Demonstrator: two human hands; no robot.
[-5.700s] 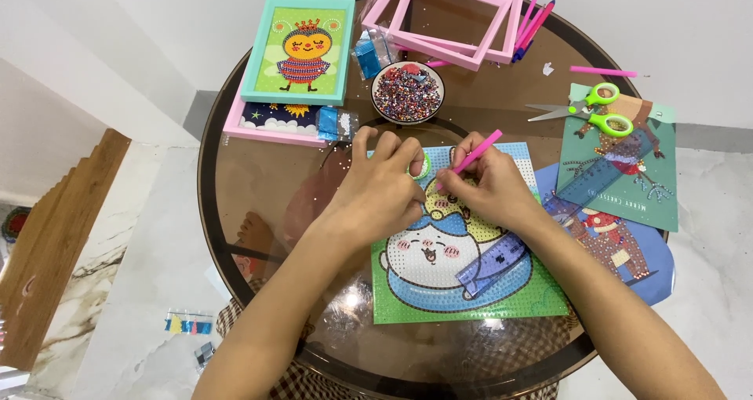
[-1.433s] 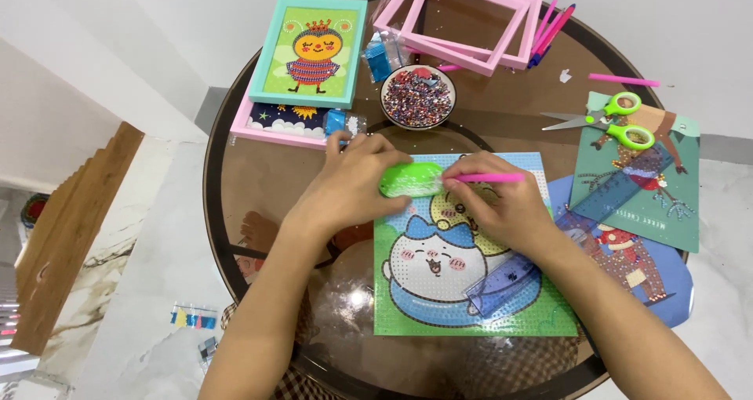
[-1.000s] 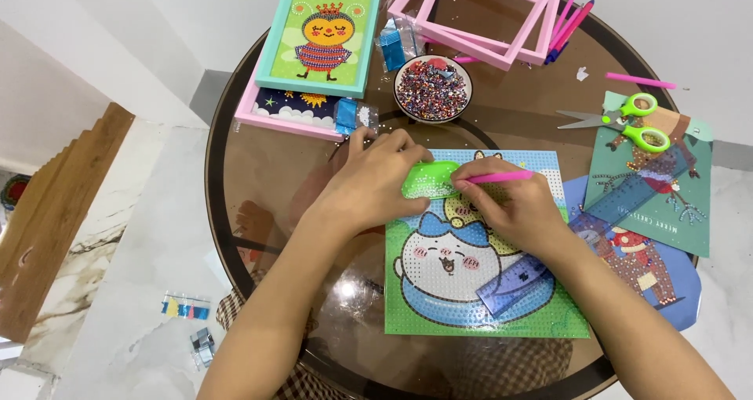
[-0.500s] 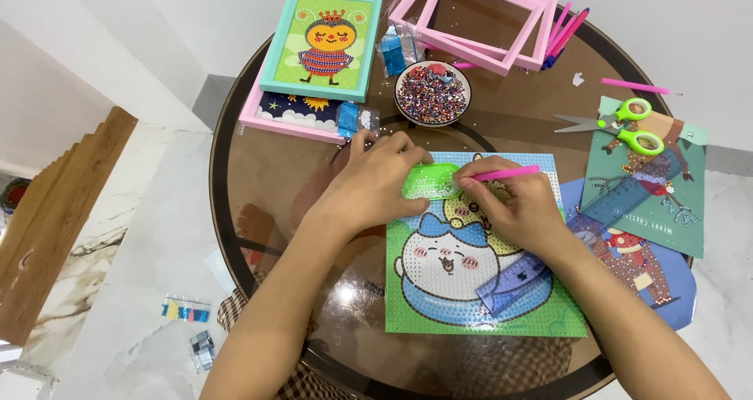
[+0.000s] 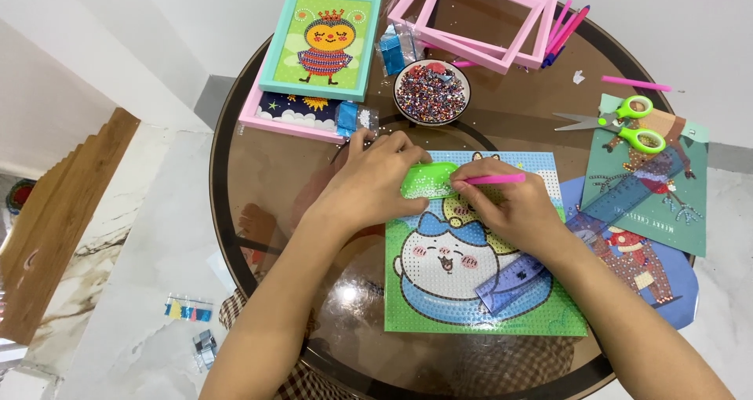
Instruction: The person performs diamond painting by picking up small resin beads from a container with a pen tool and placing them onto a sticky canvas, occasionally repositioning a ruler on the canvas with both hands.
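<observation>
My left hand (image 5: 375, 182) holds a small green bead tray (image 5: 427, 180) at the top edge of a diamond-painting sheet (image 5: 478, 290) that shows a white cartoon animal on green. My right hand (image 5: 514, 208) grips a pink pen (image 5: 490, 179), with its tip pointing left into the tray. Both hands rest over the upper part of the sheet. A blue clear ruler (image 5: 510, 278) lies on the sheet below my right wrist.
All this sits on a round glass table (image 5: 259, 188). At the back are a bowl of mixed beads (image 5: 430, 92), a framed bee picture (image 5: 321, 39), empty pink frames (image 5: 478, 16), more pink pens (image 5: 561, 27). Green scissors (image 5: 620, 125) and other sheets (image 5: 651, 188) lie right.
My left hand picked up the green tray and holds it at the sheet's top. The pen tip moved into the tray. The view shifted slightly.
</observation>
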